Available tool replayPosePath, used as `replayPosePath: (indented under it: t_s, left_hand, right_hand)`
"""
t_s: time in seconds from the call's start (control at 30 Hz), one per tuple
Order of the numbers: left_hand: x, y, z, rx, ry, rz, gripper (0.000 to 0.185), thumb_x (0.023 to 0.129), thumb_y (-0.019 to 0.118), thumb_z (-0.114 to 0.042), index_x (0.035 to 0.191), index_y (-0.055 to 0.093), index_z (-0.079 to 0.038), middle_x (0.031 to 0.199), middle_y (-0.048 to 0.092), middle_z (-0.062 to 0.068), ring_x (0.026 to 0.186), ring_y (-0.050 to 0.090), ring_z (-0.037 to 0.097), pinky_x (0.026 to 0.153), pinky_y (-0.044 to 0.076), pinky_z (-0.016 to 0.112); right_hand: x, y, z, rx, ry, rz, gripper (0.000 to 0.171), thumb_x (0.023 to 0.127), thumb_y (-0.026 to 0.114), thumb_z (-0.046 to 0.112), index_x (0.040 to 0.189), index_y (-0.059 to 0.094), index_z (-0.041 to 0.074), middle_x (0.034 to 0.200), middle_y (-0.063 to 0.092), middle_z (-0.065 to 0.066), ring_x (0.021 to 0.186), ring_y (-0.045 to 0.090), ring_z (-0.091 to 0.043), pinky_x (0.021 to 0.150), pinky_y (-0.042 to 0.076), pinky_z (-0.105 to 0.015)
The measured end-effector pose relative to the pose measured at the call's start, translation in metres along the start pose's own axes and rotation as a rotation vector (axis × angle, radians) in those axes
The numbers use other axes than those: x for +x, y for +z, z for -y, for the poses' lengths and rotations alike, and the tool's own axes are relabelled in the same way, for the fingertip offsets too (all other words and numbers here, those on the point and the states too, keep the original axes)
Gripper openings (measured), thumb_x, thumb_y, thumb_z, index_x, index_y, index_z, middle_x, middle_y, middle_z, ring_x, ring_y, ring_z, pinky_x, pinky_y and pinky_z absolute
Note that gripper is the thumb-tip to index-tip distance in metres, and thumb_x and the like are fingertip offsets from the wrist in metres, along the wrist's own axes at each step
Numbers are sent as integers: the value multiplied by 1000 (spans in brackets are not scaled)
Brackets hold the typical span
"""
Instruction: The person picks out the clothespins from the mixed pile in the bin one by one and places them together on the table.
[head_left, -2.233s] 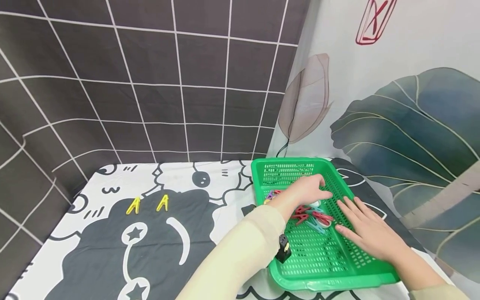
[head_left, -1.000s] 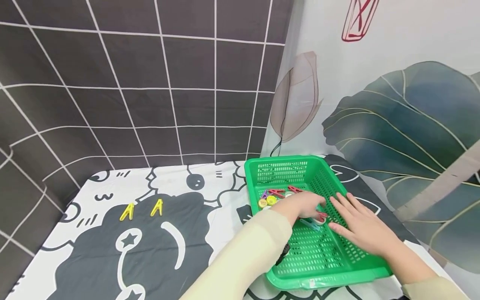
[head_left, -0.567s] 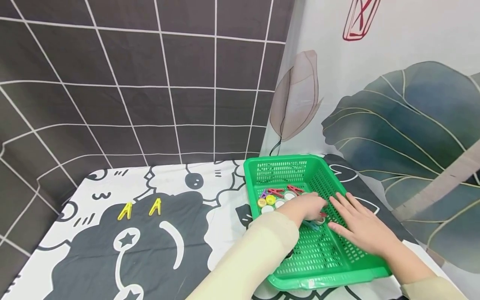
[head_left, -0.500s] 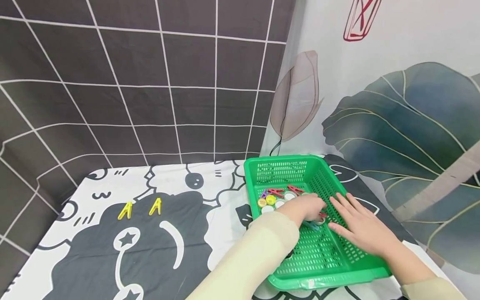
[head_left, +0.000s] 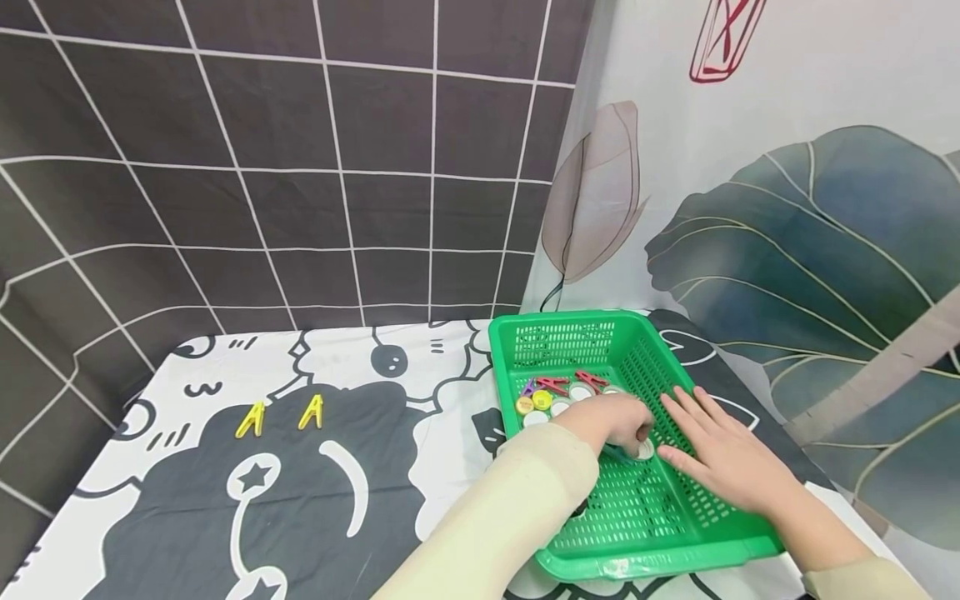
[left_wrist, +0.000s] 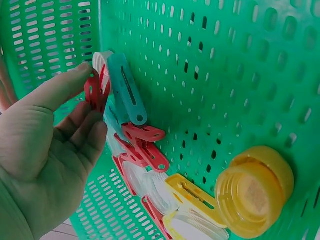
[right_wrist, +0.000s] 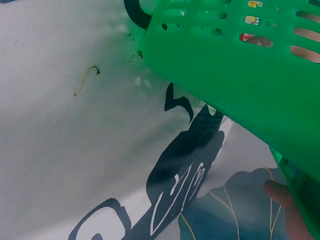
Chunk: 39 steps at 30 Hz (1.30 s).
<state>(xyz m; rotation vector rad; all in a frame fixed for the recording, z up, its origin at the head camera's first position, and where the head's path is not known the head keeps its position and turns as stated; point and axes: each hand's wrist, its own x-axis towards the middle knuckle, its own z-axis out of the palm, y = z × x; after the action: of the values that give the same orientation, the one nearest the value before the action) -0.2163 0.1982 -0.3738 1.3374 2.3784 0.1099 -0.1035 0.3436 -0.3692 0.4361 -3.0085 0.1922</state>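
Since the earlier head views, the left hand has drawn back from the far part of the green basket to its middle, uncovering the bottle caps and red pegs at the far left. Its thumb and fingers now pinch a red clothespin beside a light blue clothespin, lifting it off the pile. The red clothespin's long axis seems to run roughly along the thumb; its tip cannot be told. The right hand lies flat, fingers spread, on the basket's right wall, likely steadying it. Two yellow clothespins stand well apart on the cartoon tablecloth, far left.
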Motion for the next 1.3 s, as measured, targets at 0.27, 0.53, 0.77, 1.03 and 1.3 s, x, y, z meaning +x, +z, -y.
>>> replayPosePath:
  t_s: [0.27,0.53,0.77,1.03,1.3]
  left_hand:
    - [-1,2,-2,-26,-21,37,34,81,74,-26,115,66,-27,110,60,-17,105,51,-1,89,37,15]
    - [-5,1,-2,-28,-36,83,29,79,76,-21,106,66,-27,100,58,-15,94,51,1,82,40,19]
    - [-7,0,-3,-21,-82,55,54,78,77,-29,126,53,-35,125,49,-14,114,44,2,91,40,24]
    - [-8,2,-1,35,-104,21,35,78,76,-36,110,62,-33,104,51,-12,98,44,3,81,41,23]
    - [-5,2,1,57,-58,25,14,83,71,-33,92,64,-28,87,54,-14,85,47,2,74,40,19]
  right_hand:
    - [0,1,-1,-3,-16,-22,68,94,51,43,145,31,1,148,26,-24,141,3,-32,106,18,-58]
    - [0,-1,-1,2,-10,-22,69,94,51,43,145,30,1,148,25,-24,141,3,-32,103,21,-60]
    - [0,-2,0,7,-4,-10,70,94,51,44,145,29,2,148,25,-24,141,4,-33,100,23,-62]
    - [0,-1,0,10,-6,-9,71,93,52,44,145,30,1,149,25,-23,141,3,-33,99,24,-62]
    - [0,-1,-1,3,-8,-15,71,93,52,45,145,31,1,148,26,-24,141,4,-34,99,26,-62]
